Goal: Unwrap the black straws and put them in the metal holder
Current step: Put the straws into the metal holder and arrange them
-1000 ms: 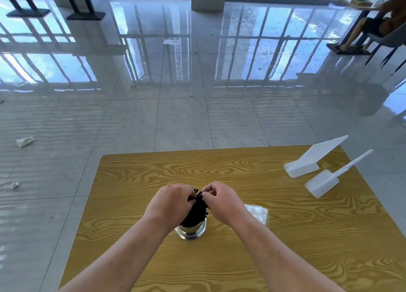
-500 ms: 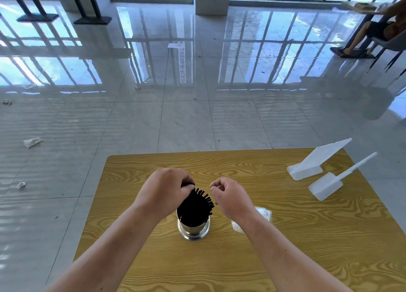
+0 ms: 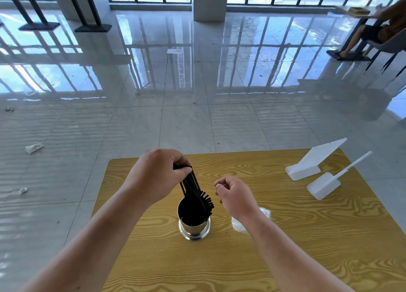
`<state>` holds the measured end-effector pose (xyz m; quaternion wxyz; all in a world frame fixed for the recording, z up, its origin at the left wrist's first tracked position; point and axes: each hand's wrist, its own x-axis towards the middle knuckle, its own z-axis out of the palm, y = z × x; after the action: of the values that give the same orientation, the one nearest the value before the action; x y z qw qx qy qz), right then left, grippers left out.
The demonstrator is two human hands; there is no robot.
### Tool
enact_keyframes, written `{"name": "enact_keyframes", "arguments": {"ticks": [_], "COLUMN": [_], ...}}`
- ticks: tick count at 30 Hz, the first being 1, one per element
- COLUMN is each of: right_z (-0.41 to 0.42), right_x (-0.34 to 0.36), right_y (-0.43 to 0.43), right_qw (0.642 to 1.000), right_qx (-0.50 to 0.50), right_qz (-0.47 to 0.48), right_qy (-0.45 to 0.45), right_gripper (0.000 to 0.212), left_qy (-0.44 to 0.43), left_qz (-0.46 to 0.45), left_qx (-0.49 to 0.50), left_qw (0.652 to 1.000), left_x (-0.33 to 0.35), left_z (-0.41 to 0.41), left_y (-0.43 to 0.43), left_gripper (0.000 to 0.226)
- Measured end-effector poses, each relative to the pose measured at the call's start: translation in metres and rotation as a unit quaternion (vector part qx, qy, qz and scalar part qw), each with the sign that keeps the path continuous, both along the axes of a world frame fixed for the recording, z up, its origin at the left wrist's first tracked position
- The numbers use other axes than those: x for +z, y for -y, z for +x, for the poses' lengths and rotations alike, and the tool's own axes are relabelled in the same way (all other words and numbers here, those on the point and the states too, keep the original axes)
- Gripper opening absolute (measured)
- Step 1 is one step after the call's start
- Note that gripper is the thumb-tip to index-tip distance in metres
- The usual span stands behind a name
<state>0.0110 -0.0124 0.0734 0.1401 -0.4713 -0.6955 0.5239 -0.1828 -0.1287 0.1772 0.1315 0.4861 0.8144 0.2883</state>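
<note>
A shiny metal holder (image 3: 194, 230) stands upright in the middle of the wooden table (image 3: 285, 236). It is packed with black straws (image 3: 206, 203) whose tops fan out to the right. My left hand (image 3: 158, 177) is above the holder and grips the upper ends of a few straws (image 3: 190, 183), raised partly out of the rest with their lower ends still inside. My right hand (image 3: 236, 196) hovers just right of the holder with fingers loosely curled and nothing visible in it. A crumpled clear wrapper (image 3: 238, 225) lies on the table under my right wrist.
Two white plastic scoop-like pieces (image 3: 307, 166) (image 3: 325, 185) lie at the table's far right. Scraps of paper (image 3: 33, 147) are on the tiled floor to the left. A seated person (image 3: 373, 32) is far back on the right.
My left hand has risen from the holder's top, lifting a few straws upward. My right hand has let go of the bundle and moved off to the right.
</note>
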Motion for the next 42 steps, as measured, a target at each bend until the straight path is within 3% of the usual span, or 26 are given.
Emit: {"name": "enact_keyframes", "arguments": {"ticks": [12,15,17,21,26,31,34,39,41,42], "right_z": [0.002,0.001,0.002,0.000,-0.022,-0.036,-0.039,-0.048,-0.052,-0.054], "right_x": [0.002,0.010,0.017,0.023,0.026,0.032,0.034,0.045,0.050,0.052], "right_y": [-0.005,-0.006,-0.006,0.002,0.015,0.007,0.002,-0.008,-0.014,-0.016], "right_qw": [0.997,0.986,0.962,0.874,0.779,0.734,0.739,0.770,0.774,0.776], "right_qx": [-0.029,-0.028,-0.001,0.078,0.047,-0.001,-0.020,-0.095,-0.120,-0.132], "right_qz": [-0.070,-0.161,-0.271,-0.470,-0.580,-0.605,-0.590,-0.532,-0.519,-0.511], "right_qy": [-0.022,-0.036,-0.029,-0.095,-0.233,-0.307,-0.325,-0.340,-0.341,-0.345], "right_gripper": [0.030,0.049,0.066,0.107,0.126,0.122,0.108,0.032,0.014,0.016], "left_qy": [-0.019,-0.021,-0.028,-0.079,-0.182,-0.264,-0.271,-0.268,-0.265,-0.266], "left_qz": [0.043,0.054,0.073,0.122,0.161,0.156,0.174,0.189,0.182,0.176], "left_qx": [-0.012,-0.016,-0.013,-0.042,-0.158,-0.250,-0.268,-0.266,-0.268,-0.267], "left_qw": [0.999,0.998,0.997,0.988,0.957,0.918,0.908,0.907,0.908,0.909], "left_x": [0.011,0.015,0.018,0.025,0.026,0.001,-0.020,-0.054,-0.066,-0.072], "left_z": [0.004,0.003,0.002,0.013,0.039,0.051,0.050,0.039,0.034,0.032], "left_y": [0.001,-0.001,-0.002,-0.002,0.008,0.024,0.030,0.037,0.037,0.038], "left_gripper": [0.007,0.010,0.011,0.008,0.004,0.025,0.022,0.019,0.021,0.022]}}
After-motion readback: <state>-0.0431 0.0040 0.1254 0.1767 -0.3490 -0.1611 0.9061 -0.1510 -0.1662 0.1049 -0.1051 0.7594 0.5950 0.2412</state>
